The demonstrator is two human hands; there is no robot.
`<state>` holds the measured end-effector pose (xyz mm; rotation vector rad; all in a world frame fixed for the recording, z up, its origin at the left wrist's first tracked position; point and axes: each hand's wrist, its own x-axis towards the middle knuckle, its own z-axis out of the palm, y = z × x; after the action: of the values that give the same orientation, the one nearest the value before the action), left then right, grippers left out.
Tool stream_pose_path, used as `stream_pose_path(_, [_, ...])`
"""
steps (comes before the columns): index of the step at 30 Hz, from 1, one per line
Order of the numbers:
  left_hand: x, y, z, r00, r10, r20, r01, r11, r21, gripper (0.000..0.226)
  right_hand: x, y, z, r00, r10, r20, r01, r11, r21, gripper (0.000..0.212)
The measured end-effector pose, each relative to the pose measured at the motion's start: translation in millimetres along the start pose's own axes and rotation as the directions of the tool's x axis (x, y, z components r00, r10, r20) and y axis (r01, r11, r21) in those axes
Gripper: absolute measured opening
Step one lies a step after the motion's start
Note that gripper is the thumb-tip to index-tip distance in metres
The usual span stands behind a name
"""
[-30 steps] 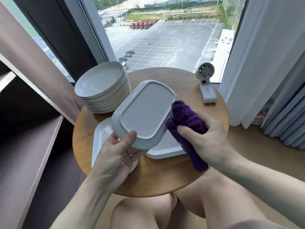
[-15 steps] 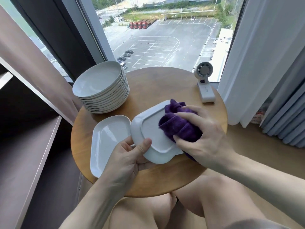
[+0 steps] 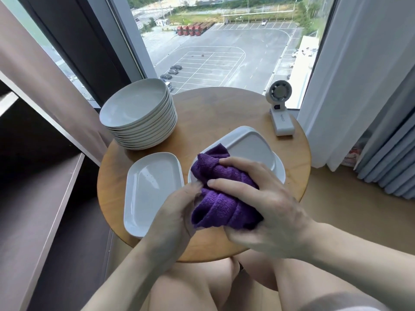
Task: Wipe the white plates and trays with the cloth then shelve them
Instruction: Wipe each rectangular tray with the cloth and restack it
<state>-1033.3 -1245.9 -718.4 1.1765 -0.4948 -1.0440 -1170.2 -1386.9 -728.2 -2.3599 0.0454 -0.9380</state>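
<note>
Far left on the worktop [image 3: 215, 113], a stack of plates [image 3: 134, 108]; far right, a fan [image 3: 280, 113]. In front of the stack, a tray [image 3: 150, 187] lying flat. Just right of it, a second tray [image 3: 249, 144], with the cloth [image 3: 222, 198] on its near half. Left of the worktop, a shelf [image 3: 40, 209]; behind, a window [image 3: 224, 52].

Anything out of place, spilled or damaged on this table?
Nothing spilled or broken. Only the loose white tray stands out: its near corner reaches the round table edge. The upturned tray under the purple cloth lies bottom-up.
</note>
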Motion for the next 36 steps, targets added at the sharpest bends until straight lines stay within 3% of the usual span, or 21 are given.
stream_pose_path(7, [5,4,-8,0.998,-0.06,-0.01,0.061,0.996,0.073,0.038,5,20,-7,0.988,0.156,0.019,-0.155,0.988,-0.019,0.058])
stream_pose_path(12, [7,1,-9,0.994,-0.055,-0.099,0.067,0.99,0.121,0.032,11,34,-15,0.931,0.364,0.008,-0.364,0.931,-0.002,0.054])
stream_pose_path(19, [7,4,-7,0.983,-0.06,-0.176,0.074,0.994,0.075,0.034,16,47,-24,0.879,0.475,-0.045,-0.477,0.876,-0.075,0.05])
stream_pose_path(24, [6,9,-6,0.979,-0.066,-0.193,0.063,0.998,-0.022,0.027,16,48,-24,0.867,0.495,-0.061,-0.499,0.862,-0.091,0.051])
stream_pose_path(29, [5,9,-4,0.981,-0.051,-0.188,0.047,0.999,-0.025,0.039,12,38,-19,0.869,0.49,-0.065,-0.494,0.866,-0.081,0.049])
stream_pose_path(36, [6,8,-7,0.985,-0.009,-0.172,0.01,1.0,0.0,0.022,-2,4,-1,0.963,0.253,0.091,-0.255,0.967,0.007,0.059])
